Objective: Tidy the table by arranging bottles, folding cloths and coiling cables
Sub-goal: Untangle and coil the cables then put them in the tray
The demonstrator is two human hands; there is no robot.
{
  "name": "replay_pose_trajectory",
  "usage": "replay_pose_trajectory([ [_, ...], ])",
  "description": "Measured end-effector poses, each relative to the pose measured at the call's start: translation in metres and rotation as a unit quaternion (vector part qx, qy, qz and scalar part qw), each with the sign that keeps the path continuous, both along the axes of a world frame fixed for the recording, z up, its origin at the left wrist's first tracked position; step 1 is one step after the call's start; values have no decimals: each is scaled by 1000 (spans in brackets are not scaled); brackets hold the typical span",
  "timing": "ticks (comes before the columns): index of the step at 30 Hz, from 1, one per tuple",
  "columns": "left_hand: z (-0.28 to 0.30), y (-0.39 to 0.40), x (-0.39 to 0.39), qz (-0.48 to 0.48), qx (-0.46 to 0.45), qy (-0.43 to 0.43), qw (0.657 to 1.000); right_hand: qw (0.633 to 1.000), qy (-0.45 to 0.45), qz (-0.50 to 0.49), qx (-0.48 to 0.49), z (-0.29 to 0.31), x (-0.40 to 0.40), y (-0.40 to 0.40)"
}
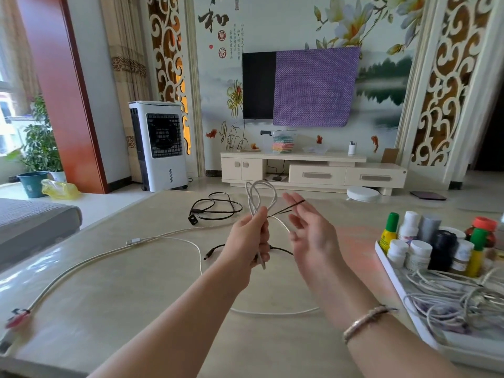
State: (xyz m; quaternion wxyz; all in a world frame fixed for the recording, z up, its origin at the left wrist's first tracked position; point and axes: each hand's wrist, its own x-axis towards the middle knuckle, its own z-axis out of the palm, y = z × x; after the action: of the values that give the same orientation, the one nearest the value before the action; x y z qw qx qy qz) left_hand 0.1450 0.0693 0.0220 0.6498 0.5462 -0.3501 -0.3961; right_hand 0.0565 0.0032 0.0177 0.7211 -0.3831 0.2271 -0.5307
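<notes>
White cable at frame centre, a few loops standing up above the left hand, which grips the gathered strands in a fist; plug end hangs out below the fist, rest of the cable trails down onto the table and curves across lower centre. Right hand just right of it, fingers spread and relaxed, holding nothing firmly; a thin black tie runs between the loops and its fingertips, contact unclear. Bracelet on the right wrist. Second white braided cable lies across the left of the table, red clip at lower left. Black cable coiled loosely at upper centre of the table; another black plug just left of the left hand. White tray at right edge holds upright bottles at its far end and a tangle of white cables nearer the camera.
</notes>
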Motion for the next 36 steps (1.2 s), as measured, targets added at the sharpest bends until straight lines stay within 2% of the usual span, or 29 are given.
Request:
replay_pose_trajectory([
  [2,-3,-1,-6,-12,-19,-12,1000,986,68,-138,-67,-5,8,4],
  [3,-4,-1,-9,-29,-27,-12,999,977,87,-164,-103,-7,11,5],
  [5,-3,1,-8,-71,-28,-11,997,980,114,-111,-123,-9,12,4],
  [6,-1,3,-6,-93,-20,-13,995,987,107,-29,-114,-8,11,3],
  [8,3,7,1,-146,-5,-19,989,983,37,154,-98,-4,5,-5],
  [10,8,11,7,-207,17,-23,978,968,6,222,-113,2,-8,-14],
  [15,14,17,12,-325,134,-124,928,957,147,157,-197,20,-43,-18],
  [19,14,17,13,-346,230,-244,876,903,271,158,-294,21,-55,-14],
  [22,9,15,12,-315,253,-296,865,865,343,147,-334,17,-51,-9],
  [27,6,19,19,-333,220,-148,905,860,360,119,-341,16,-50,-8],
  [30,5,21,20,-329,177,-103,922,855,374,114,-341,19,-47,-7],
  [36,7,22,20,-338,147,-29,929,796,475,131,-351,28,-52,-7],
])
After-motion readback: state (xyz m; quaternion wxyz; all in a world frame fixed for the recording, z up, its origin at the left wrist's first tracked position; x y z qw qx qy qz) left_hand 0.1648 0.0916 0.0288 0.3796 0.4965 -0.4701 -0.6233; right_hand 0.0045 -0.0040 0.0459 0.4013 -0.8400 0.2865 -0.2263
